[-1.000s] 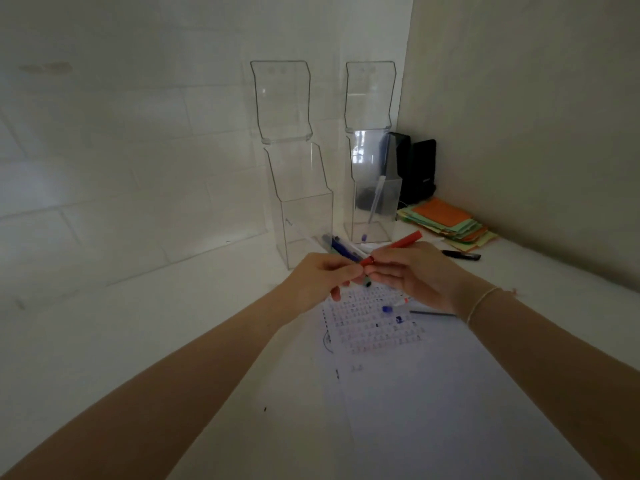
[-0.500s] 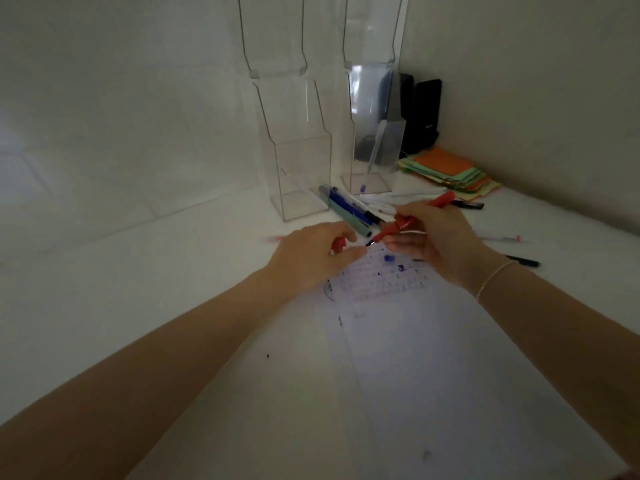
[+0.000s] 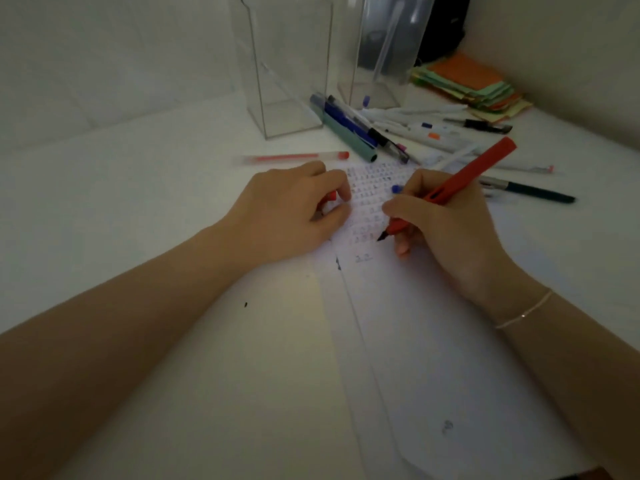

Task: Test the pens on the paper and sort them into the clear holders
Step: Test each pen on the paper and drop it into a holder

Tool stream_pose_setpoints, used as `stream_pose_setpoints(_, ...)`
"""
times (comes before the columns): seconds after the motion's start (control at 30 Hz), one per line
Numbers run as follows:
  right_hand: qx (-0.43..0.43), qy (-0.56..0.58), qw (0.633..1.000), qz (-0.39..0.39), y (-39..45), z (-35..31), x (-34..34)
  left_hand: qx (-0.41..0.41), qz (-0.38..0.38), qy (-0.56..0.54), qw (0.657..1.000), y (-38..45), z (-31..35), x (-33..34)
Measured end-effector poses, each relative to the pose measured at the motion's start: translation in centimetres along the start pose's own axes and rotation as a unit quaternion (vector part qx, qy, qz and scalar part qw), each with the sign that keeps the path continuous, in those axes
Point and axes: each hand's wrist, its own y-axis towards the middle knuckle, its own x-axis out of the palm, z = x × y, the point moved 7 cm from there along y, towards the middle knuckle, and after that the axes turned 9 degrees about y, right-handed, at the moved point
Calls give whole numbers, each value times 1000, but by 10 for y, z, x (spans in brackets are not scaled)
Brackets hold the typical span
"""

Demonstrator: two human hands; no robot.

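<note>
I'm seeing my right hand (image 3: 446, 220) gripping the red pen (image 3: 460, 183), its dark tip touching the paper (image 3: 433, 341) below rows of test marks. My left hand (image 3: 294, 209) is resting on the paper's left edge, fingers curling round a small red cap (image 3: 331, 196). Other pens (image 3: 398, 129) are lying loose on the tabletop (image 3: 138, 202) just behind, beside two clear holders (image 3: 287, 74); the right one is holding a pen.

Far right corner: a stack of coloured notes (image 3: 474, 85), orange on top, green and yellow beneath, lies on the white desk (image 3: 138, 188). Just behind it a black box (image 3: 445, 26) stands against the wall (image 3: 554, 46).
</note>
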Motion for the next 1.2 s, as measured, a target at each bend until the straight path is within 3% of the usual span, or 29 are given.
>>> stream_pose_setpoints(0.37, -35, -96, 994, 33, -4, 0, 2, 8, 11, 11, 1000, 0, 3, -2)
stream_pose_setpoints(0.73, -35, -75, 996, 25, -5, 0, 2, 5, 13, 13, 1000, -1, 3, -1)
stream_pose_setpoints(0.93, -21, -9, 1000, -16, -4, -2, 3, 10, 11, 14, 1000, -1, 3, -1)
stream_pose_setpoints(1.03, 12, 56, 998, 1, -3, 4, 0, 10, 13, 14, 1000, -1, 3, -1)
stream_pose_setpoints(1.2, -16, -29, 999, 15, -4, 1, 1, 5, 10, 13, 1000, -2, 2, 0)
